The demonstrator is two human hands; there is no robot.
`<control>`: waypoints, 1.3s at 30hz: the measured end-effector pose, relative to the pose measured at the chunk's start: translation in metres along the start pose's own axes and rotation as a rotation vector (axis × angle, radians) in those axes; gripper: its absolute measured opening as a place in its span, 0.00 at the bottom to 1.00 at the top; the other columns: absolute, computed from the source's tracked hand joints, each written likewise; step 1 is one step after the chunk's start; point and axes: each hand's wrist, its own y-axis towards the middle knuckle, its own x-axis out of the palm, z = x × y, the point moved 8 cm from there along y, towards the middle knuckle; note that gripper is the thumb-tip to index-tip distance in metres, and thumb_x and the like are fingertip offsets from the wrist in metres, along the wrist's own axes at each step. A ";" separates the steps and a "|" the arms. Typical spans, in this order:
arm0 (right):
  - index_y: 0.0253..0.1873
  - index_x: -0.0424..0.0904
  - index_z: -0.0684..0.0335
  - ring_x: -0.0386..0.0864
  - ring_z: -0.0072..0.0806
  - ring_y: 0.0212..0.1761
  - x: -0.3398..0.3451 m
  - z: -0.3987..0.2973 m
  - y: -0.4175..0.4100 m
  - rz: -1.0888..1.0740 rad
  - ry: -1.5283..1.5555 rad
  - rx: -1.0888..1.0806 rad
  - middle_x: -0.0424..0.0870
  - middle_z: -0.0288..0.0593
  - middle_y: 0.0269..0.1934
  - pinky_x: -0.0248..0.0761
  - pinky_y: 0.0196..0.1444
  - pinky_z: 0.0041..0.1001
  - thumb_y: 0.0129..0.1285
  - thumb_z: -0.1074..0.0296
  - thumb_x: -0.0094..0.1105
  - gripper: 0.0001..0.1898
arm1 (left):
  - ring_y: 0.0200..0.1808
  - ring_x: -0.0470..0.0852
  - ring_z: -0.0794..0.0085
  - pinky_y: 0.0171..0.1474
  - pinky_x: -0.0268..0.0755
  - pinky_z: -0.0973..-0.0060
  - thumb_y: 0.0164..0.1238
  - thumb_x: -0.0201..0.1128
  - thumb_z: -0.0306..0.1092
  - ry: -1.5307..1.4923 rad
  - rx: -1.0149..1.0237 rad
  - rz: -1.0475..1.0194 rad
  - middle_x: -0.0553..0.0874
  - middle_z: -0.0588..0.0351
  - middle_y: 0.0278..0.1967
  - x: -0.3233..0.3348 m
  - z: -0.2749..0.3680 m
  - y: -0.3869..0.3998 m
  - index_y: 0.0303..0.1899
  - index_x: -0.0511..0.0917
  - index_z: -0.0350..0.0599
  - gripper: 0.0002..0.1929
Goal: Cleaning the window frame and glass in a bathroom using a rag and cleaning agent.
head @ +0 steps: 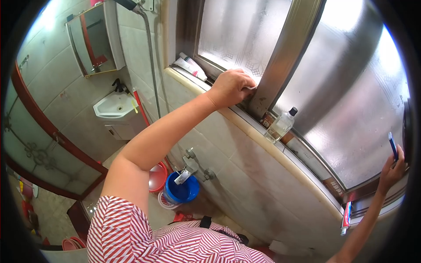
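Note:
My left hand [232, 87] presses a small piece of white tissue or cloth [252, 87] against the lower corner of a frosted window pane [241, 36], beside the brown metal upright [284, 59]. To the left of that hand, white-and-pink tubes [192, 68] lie on the sill. Far to the right, my right hand [392, 171] holds a slim blue object [392, 146] with a pale tip, whose kind I cannot tell. A clear bottle with a black cap [279, 125] stands on the sill between the two hands. Below my right hand, a red-and-blue tube [346, 218] sticks out over the sill edge.
The window sill [296, 166] runs along a tiled wall. Beneath it are a wall tap [185, 172], a blue bucket [192, 190] and a red basin [157, 180]. A shower hose [150, 59] hangs left, near a corner washbasin [115, 104], a mirror cabinet [95, 42] and a red-framed glass door [49, 128].

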 end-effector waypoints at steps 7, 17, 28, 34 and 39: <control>0.53 0.74 0.62 0.79 0.39 0.48 -0.011 -0.013 0.014 -0.007 0.026 0.038 0.81 0.45 0.46 0.71 0.52 0.30 0.69 0.71 0.52 0.10 | 0.37 0.81 0.65 0.43 0.73 0.70 0.53 0.62 0.27 0.477 0.041 -0.206 0.86 0.61 0.33 -0.022 -0.034 -0.016 0.32 0.83 0.49 0.05; 0.49 0.77 0.59 0.77 0.37 0.47 -0.032 -0.047 0.050 0.079 0.093 0.124 0.81 0.42 0.43 0.66 0.53 0.34 0.57 0.74 0.58 0.13 | 0.39 0.82 0.64 0.43 0.73 0.68 0.50 0.66 0.24 0.327 0.040 0.224 0.87 0.58 0.37 -0.064 0.018 -0.025 0.34 0.82 0.45 0.08; 0.44 0.73 0.68 0.72 0.32 0.35 -0.057 -0.118 0.034 0.072 0.529 0.436 0.75 0.46 0.37 0.66 0.40 0.26 0.65 0.77 0.54 0.04 | 0.42 0.80 0.58 0.47 0.73 0.65 0.51 0.63 0.29 0.103 -0.194 0.097 0.85 0.53 0.36 -0.028 -0.002 -0.046 0.36 0.82 0.39 0.09; 0.43 0.73 0.69 0.69 0.30 0.31 -0.058 -0.187 0.016 -0.058 0.735 0.577 0.74 0.45 0.34 0.64 0.35 0.27 0.65 0.77 0.52 0.04 | 0.46 0.79 0.61 0.51 0.71 0.71 0.53 0.57 0.26 -0.166 -0.367 0.128 0.79 0.48 0.45 -0.032 -0.014 -0.055 0.42 0.81 0.34 0.14; 0.42 0.74 0.69 0.69 0.28 0.28 -0.046 -0.237 0.012 -0.215 0.954 0.631 0.75 0.44 0.31 0.64 0.31 0.26 0.62 0.78 0.54 0.04 | 0.50 0.75 0.70 0.53 0.68 0.76 0.65 0.60 0.29 -0.449 -0.458 0.214 0.76 0.54 0.49 -0.056 -0.025 -0.043 0.47 0.83 0.40 0.11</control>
